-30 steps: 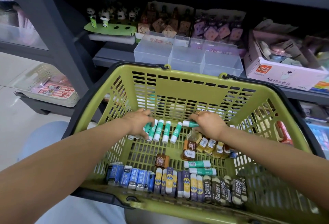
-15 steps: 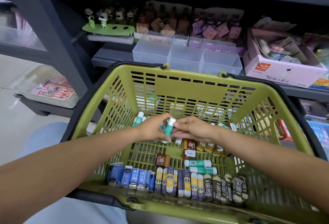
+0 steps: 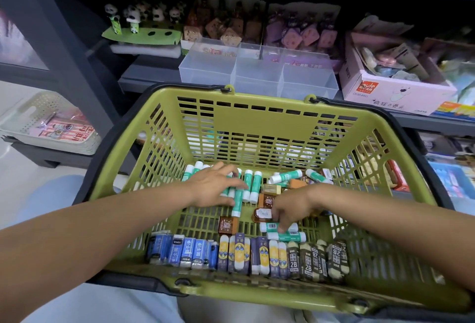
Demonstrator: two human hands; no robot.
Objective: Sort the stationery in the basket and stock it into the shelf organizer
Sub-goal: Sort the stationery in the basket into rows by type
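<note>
A green basket point(image 3: 257, 96) sits on my lap below the clear shelf organizer point(image 3: 257, 76), whose compartments hold nothing. My left hand point(image 3: 214, 189) lies with spread fingers on a row of green-and-white glue sticks point(image 3: 253, 185) at the basket's far side. My right hand point(image 3: 290, 208) reaches down and pinches one of two loose glue sticks point(image 3: 270, 227) nearer to me. Small brown erasers point(image 3: 227, 225) lie scattered in the middle. Along the near wall stand blue erasers point(image 3: 180, 250), yellow-and-purple erasers point(image 3: 246, 253) and dark 2B erasers point(image 3: 316, 258).
A pink cardboard box point(image 3: 393, 91) of goods stands right of the organizer. Panda figures point(image 3: 138, 29) and brown and purple items fill the shelf behind it. A white crate point(image 3: 46, 127) sits low at the left. More stock lies on the lower right shelves.
My hands met over one glue stick in the basket's middle, then parted. The left now lies on the glue stick row; the right has dropped toward the two loose glue sticks.
</note>
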